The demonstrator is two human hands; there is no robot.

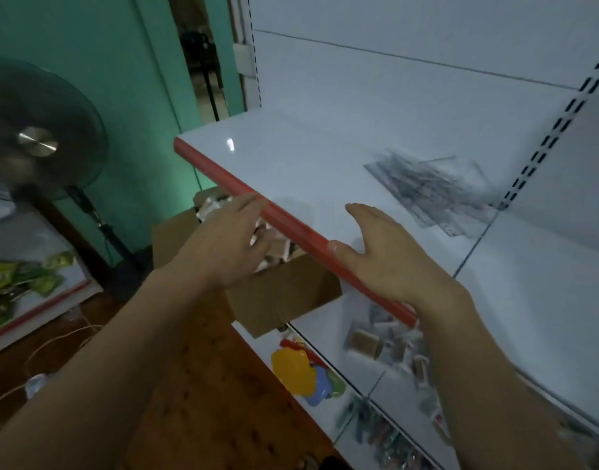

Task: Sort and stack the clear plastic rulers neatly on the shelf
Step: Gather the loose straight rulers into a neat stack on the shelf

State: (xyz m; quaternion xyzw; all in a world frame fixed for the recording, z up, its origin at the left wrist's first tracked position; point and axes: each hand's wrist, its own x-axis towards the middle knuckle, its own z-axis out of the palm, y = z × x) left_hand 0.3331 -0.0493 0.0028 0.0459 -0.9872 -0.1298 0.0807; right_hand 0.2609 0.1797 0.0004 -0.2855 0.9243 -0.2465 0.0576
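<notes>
White metal makes up the shelf point(291, 157), a glossy board with a red strip point(257, 201) along its front edge and a pale back panel behind it. Slotted uprights point(555, 130) run up the right side. Green walls close the room on the left, where a standing fan point(37, 137) sits on a dark pole. Below the shelf edge an open cardboard box point(284, 290) holds small packets, and the floor is brown wood. A lower shelf point(332, 334) carries wrapped goods and a yellow and blue plastic item point(298, 371). At far left another low shelf holds green packets point(23, 273).

The clear plastic rulers point(433, 188) lie in a loose, untidy heap on the shelf, toward its right rear near the upright. They are see-through with dark markings, overlapping at different angles; motion blur keeps me from counting them.

Both hands are empty and well apart from the heap. The left hand point(230, 239) hovers in front of the red strip, above the box, fingers straight and together, fingertips just at the strip. The right hand point(386, 256) reaches over the front edge onto the shelf, fingers extended toward the rulers, thumb spread out over the red strip. Whether its palm touches the board cannot be told.
</notes>
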